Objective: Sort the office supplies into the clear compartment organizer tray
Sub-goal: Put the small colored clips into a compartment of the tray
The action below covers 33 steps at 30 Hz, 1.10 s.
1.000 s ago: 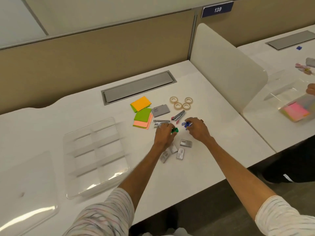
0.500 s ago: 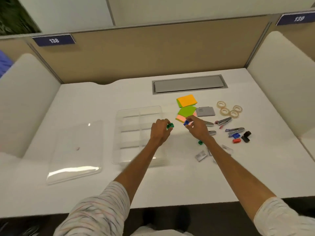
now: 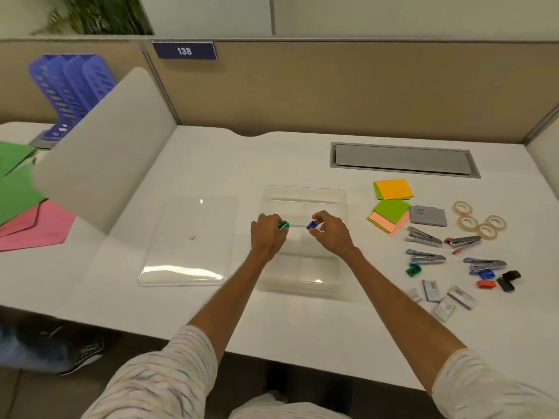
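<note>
The clear compartment organizer tray point(image 3: 304, 193) lies in the middle of the white desk. My left hand point(image 3: 267, 234) holds a green binder clip point(image 3: 283, 225) over the tray's left side. Over the tray's middle, my right hand point(image 3: 329, 232) pinches a blue binder clip point(image 3: 311, 225). To the right lie sticky note pads point(image 3: 392, 189), a grey box point(image 3: 428, 216), tape rolls point(image 3: 479, 223), several staplers point(image 3: 423, 237), more binder clips point(image 3: 413, 271) and staple boxes point(image 3: 444, 299).
The tray's clear lid point(image 3: 187, 240) lies flat to its left. A white divider panel point(image 3: 102, 164) stands at the left, with green and pink paper point(image 3: 21, 207) and a blue file rack point(image 3: 69, 86) beyond it. A grey cable hatch point(image 3: 403, 160) is set in the desk behind.
Both hands carried their clips leftward from the pile to above the tray. The view turned left, so the supplies now sit at the right.
</note>
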### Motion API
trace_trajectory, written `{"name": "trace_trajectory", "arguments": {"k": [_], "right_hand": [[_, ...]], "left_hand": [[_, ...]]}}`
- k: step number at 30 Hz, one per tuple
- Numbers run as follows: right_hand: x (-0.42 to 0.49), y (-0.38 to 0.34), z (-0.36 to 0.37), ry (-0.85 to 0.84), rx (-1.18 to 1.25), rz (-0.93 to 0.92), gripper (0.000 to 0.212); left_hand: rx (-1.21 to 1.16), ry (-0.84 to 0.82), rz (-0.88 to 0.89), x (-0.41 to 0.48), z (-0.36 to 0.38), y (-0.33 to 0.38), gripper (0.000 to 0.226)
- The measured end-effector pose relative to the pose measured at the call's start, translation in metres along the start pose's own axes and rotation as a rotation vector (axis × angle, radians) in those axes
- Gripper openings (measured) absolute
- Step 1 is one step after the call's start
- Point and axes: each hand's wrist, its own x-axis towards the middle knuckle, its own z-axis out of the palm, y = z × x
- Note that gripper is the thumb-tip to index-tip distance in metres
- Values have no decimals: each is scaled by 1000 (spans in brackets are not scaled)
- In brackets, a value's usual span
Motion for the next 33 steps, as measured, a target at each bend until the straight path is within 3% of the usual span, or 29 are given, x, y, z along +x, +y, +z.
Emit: {"name": "trace_trajectory", "arguments": {"k": [5,15,33], "right_hand": [[11,-20,31,-4,-77,-33,39],[25,-38,61,-47,-302,-120,39],[34,-51,77,-143,-384,-144,34]], "left_hand": [[142,26,-26,8,-7,-35,26],[85,34,-56,14,-2,-52,31],[169,27,-57,11,11,-56,31]]}}
